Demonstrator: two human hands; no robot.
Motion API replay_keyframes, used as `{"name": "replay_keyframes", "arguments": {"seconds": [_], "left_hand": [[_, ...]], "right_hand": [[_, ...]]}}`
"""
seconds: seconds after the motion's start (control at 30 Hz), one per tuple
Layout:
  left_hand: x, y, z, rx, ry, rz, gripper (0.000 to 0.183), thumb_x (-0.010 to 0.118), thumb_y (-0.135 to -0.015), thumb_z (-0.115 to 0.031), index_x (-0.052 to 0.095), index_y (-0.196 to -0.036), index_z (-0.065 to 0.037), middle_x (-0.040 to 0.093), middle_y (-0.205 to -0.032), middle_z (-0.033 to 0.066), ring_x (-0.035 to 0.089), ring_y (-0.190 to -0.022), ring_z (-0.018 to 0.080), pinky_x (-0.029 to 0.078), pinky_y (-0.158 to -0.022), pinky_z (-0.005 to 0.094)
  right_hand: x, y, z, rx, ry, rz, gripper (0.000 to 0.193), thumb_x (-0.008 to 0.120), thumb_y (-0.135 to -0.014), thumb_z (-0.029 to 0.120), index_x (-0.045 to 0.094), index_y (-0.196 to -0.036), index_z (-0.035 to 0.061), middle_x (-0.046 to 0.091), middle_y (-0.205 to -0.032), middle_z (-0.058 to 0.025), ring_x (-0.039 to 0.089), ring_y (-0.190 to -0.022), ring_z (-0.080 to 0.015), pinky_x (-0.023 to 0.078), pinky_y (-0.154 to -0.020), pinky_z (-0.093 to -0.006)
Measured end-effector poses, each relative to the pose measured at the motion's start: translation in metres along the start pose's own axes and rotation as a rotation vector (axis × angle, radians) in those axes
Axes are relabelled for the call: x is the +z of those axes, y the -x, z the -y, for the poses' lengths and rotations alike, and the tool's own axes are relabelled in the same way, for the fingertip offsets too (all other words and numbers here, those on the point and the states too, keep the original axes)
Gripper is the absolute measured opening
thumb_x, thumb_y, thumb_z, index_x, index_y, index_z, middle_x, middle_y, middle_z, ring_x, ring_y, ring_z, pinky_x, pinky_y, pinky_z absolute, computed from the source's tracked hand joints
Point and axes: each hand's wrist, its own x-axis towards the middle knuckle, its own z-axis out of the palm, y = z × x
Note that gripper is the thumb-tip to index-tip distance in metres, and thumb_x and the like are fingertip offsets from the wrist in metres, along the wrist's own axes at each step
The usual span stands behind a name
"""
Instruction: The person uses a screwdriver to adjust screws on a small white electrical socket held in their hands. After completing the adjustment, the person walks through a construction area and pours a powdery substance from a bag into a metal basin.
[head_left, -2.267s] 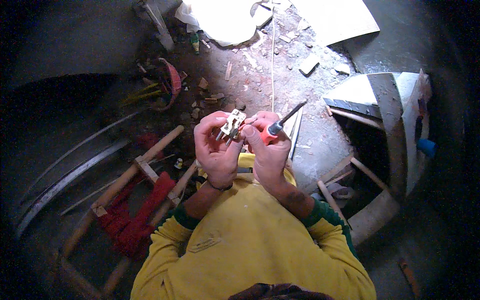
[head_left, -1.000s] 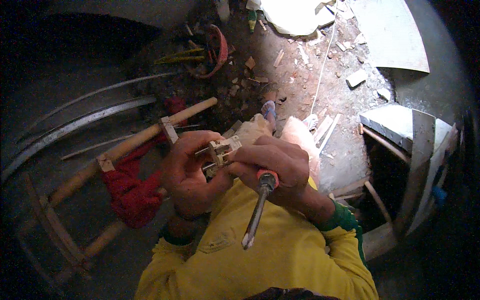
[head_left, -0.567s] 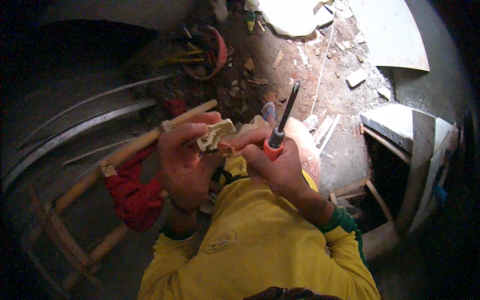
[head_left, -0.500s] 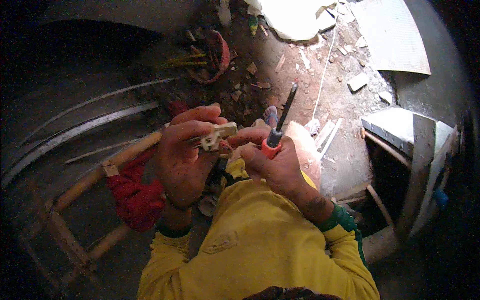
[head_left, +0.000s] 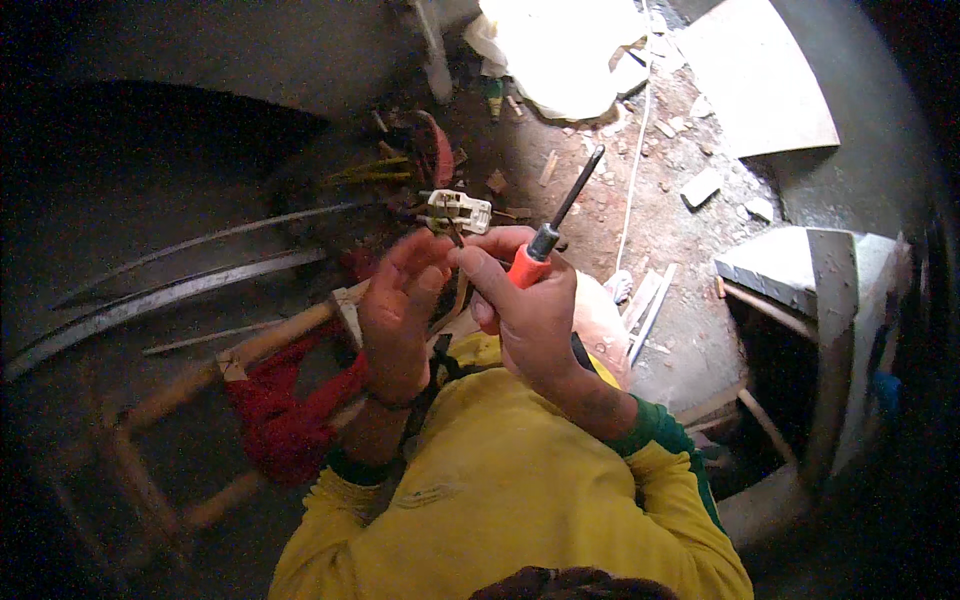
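Note:
A small white plastic electrical fitting (head_left: pixel 470 214) with an open inside is held up in front of me. The fingertips of my left hand (head_left: pixel 398 315) are closed at its lower edge, partly hidden behind my right thumb. In my right hand (head_left: pixel 535 315) is a screwdriver (head_left: pixel 532 262) with a red-orange handle, gripped in the palm, its dark shaft pointing up and away to the right. The thumb and forefinger of that same hand pinch a thin dark wire (head_left: pixel 453 233) at the fitting.
A wooden frame (head_left: pixel 275 335) draped with red cloth (head_left: pixel 290 420) stands at my left, near long pale strips (head_left: pixel 200 285). Ahead, rubble and wood scraps litter the floor around a white sack (head_left: pixel 550 60) and a white cord (head_left: pixel 636 170). A pale panel (head_left: pixel 760 85) and white-topped box (head_left: pixel 770 265) are at right.
The fitting has moved away from me and turned, showing its open inside. My hands have come closer together, and my right thumb and forefinger now pinch the wire. The screwdriver stays in my right hand.

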Motion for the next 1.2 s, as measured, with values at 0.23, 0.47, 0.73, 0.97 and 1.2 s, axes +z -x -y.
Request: {"name": "replay_keyframes", "arguments": {"seconds": [0.23,0.47,0.73,0.97,1.2], "left_hand": [[0.016,0.007,0.027,0.175,-0.333,0.128,0.012,0.059,-0.093,-0.007,0.065,-0.101,0.001,0.056,-0.09,0.0044,0.054,-0.085,0.013,0.043,-0.078,0.0273],[0.024,-0.012,0.015,0.008,-0.522,0.525,0.025,0.052,-0.095,-0.021,0.065,-0.098,0.001,0.055,-0.079,0.0027,0.048,-0.067,0.0108,0.038,-0.061,0.0263],[0.061,-0.013,0.064,-0.148,-0.264,0.63,0.028,0.054,-0.094,-0.023,0.065,-0.097,0.003,0.051,-0.068,-0.0011,0.043,-0.059,0.0064,0.033,-0.054,0.0221],[0.148,-0.013,0.045,-0.266,-0.26,0.778,0.028,0.057,-0.095,-0.023,0.067,-0.085,0.001,0.05,-0.067,-0.0028,0.042,-0.059,0.0053,0.031,-0.053,0.0227],[0.158,-0.005,0.029,-0.212,-0.372,0.815,0.033,0.059,-0.097,-0.027,0.063,-0.076,-0.001,0.049,-0.062,-0.0032,0.044,-0.056,0.0058,0.033,-0.05,0.0251]], "right_hand": [[-0.043,0.0,-0.002,0.051,0.056,-0.01,0.03,0.061,-0.099,0.029,0.065,-0.101,-0.0009,0.064,-0.071,-0.0043,0.047,-0.043,-0.0059,0.036,-0.04,-0.0194],[-0.101,-0.022,0.008,0.319,-0.204,0.12,0.041,0.064,-0.096,0.035,0.062,-0.114,-0.0023,0.071,-0.089,-0.0102,0.051,-0.046,-0.0038,0.04,-0.04,-0.0183],[-0.211,0.02,0.028,0.195,-0.051,-0.218,0.028,0.067,-0.092,0.019,0.063,-0.112,-0.0001,0.063,-0.082,-0.0019,0.049,-0.049,-0.0022,0.037,-0.041,-0.0182],[-0.248,0.046,0.08,0.175,-0.216,0.117,0.058,0.06,-0.095,0.011,0.035,-0.147,-0.001,0.05,-0.139,-0.0137,0.065,-0.098,-0.0195,0.06,-0.072,-0.0298],[-0.249,0.011,0.062,0.18,-0.365,0.424,0.064,0.071,-0.09,0.02,0.04,-0.143,0.0042,0.063,-0.119,-0.0133,0.068,-0.088,-0.0186,0.058,-0.066,-0.0274]]}}
